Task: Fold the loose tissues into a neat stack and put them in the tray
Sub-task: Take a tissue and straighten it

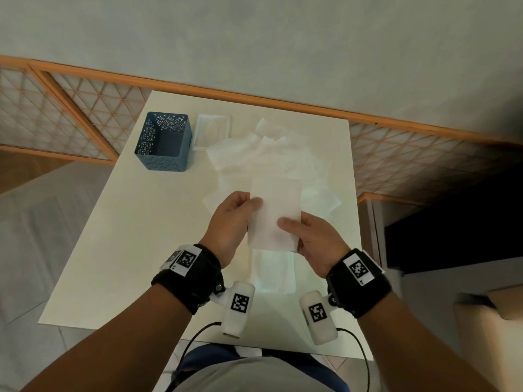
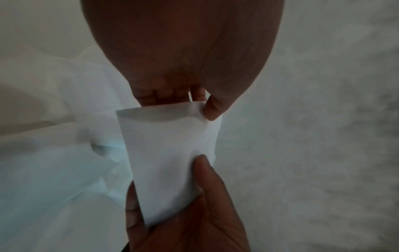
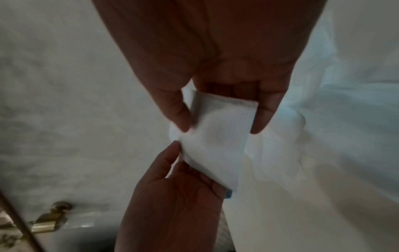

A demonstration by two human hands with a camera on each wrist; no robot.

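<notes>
Tissue [image 1: 276, 210] sits between your two hands, held up above the counter [image 1: 135, 250] as a narrow folded strip. Your left hand [image 1: 230, 219] pinches its left edge, thumb on top and the other fingers curled beneath; in the left wrist view the thumb [image 2: 212, 109] presses on the corner of the strip [image 2: 170, 153]. Your right hand [image 1: 311, 236] grips the near right part, with its thumb laid across the top of the paper and the rest of the fingers tucked under it. In the right wrist view the strip [image 3: 215, 136] runs between the thumb and the fingers of that hand, and your left hand [image 3: 172, 196] meets it from the other side, so both sets of fingers are clamped on the same tissue.

Behind the strip you hold, loose tissues [image 1: 254, 154] lie spread in an overlapping heap across the far middle of the counter, and some reach to the right as well. Just below your hands, a flat folded tissue [image 1: 273, 271] lies on the counter near its front edge.

At the far left of the counter stands a blue punched-metal basket [image 1: 164, 142], and just beside it on its right lies a shallow white tray [image 1: 212, 131]; one corner of the heap touches or overlaps the tray's near right edge. You wear black wrist straps with printed markers on both arms.
</notes>
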